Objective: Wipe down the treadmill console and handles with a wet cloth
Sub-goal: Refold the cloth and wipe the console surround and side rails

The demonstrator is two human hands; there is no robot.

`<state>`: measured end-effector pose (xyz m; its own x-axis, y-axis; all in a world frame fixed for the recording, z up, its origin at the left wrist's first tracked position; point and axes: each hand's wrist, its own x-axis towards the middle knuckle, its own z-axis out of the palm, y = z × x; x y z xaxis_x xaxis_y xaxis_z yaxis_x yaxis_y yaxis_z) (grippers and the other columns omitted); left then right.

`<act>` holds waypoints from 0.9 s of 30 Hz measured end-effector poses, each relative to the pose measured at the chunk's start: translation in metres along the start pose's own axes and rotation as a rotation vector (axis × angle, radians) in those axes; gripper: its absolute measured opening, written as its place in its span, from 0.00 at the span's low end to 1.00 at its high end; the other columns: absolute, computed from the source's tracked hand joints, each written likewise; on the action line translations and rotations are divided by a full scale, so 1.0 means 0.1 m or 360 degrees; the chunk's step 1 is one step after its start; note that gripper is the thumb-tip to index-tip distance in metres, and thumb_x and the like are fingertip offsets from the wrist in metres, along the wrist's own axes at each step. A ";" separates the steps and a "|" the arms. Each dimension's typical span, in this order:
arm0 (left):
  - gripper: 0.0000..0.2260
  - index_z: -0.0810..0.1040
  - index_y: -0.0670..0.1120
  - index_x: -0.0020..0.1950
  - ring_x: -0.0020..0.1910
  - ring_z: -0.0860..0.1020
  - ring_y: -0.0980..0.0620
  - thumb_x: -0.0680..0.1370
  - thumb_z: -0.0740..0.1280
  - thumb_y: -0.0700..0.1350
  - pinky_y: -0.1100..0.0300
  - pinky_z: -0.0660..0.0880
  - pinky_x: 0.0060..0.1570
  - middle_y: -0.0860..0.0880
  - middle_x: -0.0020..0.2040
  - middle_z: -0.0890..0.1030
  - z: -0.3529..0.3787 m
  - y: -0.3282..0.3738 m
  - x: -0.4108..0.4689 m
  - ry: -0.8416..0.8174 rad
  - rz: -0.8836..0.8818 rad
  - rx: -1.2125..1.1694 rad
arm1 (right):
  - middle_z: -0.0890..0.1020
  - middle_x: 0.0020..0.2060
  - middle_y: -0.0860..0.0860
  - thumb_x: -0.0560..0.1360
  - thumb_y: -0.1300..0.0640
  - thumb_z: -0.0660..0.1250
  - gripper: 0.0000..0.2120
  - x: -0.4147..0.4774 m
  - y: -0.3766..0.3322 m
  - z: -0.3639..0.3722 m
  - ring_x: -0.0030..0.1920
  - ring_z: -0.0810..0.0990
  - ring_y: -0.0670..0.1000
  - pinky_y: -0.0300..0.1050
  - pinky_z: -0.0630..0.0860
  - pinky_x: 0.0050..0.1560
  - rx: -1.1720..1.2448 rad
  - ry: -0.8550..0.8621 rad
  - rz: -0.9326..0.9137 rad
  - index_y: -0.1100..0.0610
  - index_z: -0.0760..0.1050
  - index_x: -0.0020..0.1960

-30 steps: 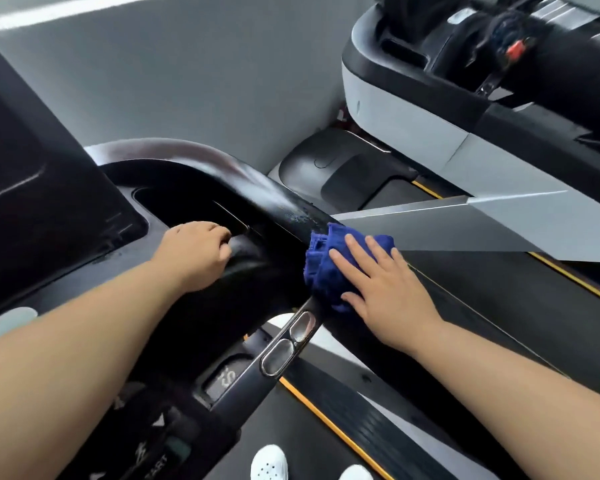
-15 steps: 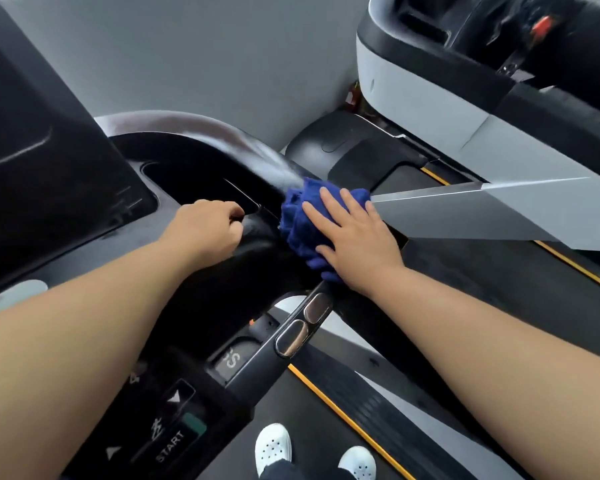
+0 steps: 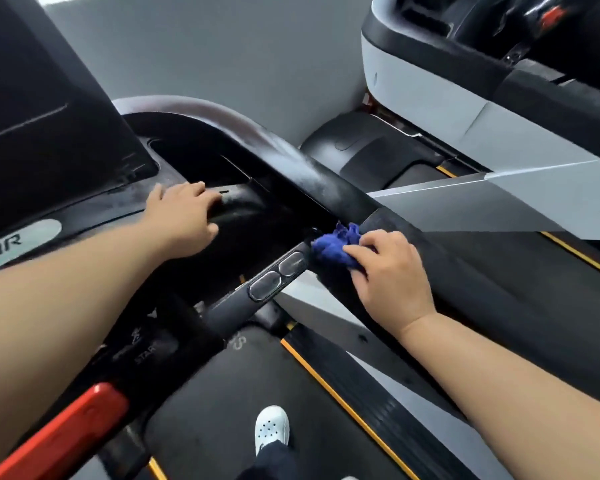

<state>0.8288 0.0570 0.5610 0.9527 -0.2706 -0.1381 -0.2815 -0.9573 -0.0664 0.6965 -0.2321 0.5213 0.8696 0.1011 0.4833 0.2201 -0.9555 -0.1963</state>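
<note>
The black treadmill console (image 3: 94,206) fills the left, with a curved black handrail (image 3: 312,174) running from its top down to the right. My right hand (image 3: 392,271) holds a bunched blue cloth (image 3: 333,249) with curled fingers and presses it on the handrail, where the short grey sensor grip (image 3: 274,277) joins it. My left hand (image 3: 184,216) rests on a rounded black inner grip (image 3: 236,206) of the console, fingers draped over its top and thumb below. A dull smear shows on the handrail above the cloth.
A dark console screen (image 3: 32,116) rises at the far left. A red bar (image 3: 66,434) sits at the bottom left beside START markings. My white shoe (image 3: 272,427) stands on the belt (image 3: 222,393). A second grey-and-black treadmill (image 3: 430,109) stands close on the right.
My right hand has slid the cloth down the handrail toward me and gone from flat on it to bunching it in curled fingers. My left hand's fingers have stretched out over the inner grip.
</note>
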 end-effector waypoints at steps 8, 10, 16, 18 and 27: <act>0.16 0.75 0.55 0.62 0.59 0.75 0.45 0.75 0.59 0.50 0.52 0.73 0.54 0.50 0.60 0.79 -0.42 0.18 -0.69 -0.0037 -0.0001 0.0100 | 0.79 0.48 0.52 0.73 0.57 0.65 0.05 0.13 -0.59 0.02 0.48 0.77 0.55 0.49 0.74 0.49 0.1118 -0.0207 0.1178 0.54 0.71 0.48; 0.17 0.73 0.56 0.65 0.62 0.74 0.46 0.76 0.59 0.50 0.51 0.72 0.57 0.50 0.64 0.76 -0.44 0.17 -0.78 -0.0129 -0.0101 0.0024 | 0.79 0.49 0.51 0.72 0.59 0.64 0.05 0.32 -0.59 -0.01 0.49 0.77 0.54 0.49 0.74 0.51 0.1048 -0.0257 0.1056 0.54 0.72 0.48; 0.17 0.75 0.55 0.64 0.63 0.72 0.48 0.76 0.60 0.50 0.49 0.71 0.59 0.52 0.63 0.76 -0.33 -0.09 -0.73 0.0003 0.0005 -0.0074 | 0.77 0.54 0.57 0.74 0.63 0.61 0.08 0.88 -0.63 0.20 0.53 0.77 0.59 0.48 0.72 0.46 0.0161 -0.0755 0.0605 0.57 0.73 0.52; 0.16 0.76 0.54 0.62 0.62 0.71 0.47 0.75 0.60 0.49 0.48 0.71 0.59 0.51 0.62 0.76 -0.32 -0.22 -0.60 0.0013 0.0030 -0.0159 | 0.78 0.53 0.57 0.73 0.64 0.63 0.08 1.04 -0.73 0.28 0.52 0.78 0.59 0.46 0.71 0.41 0.0011 -0.0834 0.0634 0.58 0.74 0.51; 0.11 0.80 0.52 0.53 0.52 0.73 0.50 0.75 0.62 0.45 0.56 0.71 0.52 0.55 0.46 0.73 -0.17 -0.52 -0.07 0.0181 0.0202 -0.0486 | 0.79 0.44 0.56 0.66 0.63 0.73 0.11 1.35 -1.23 0.62 0.49 0.80 0.59 0.44 0.71 0.38 0.0131 -0.1033 0.1088 0.58 0.71 0.40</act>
<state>0.8383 0.1073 0.5822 0.9239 -0.3824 -0.0140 -0.3676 -0.8970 0.2453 0.8139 -0.0835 0.5574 0.8923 -0.3155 -0.3230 -0.4193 -0.8445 -0.3332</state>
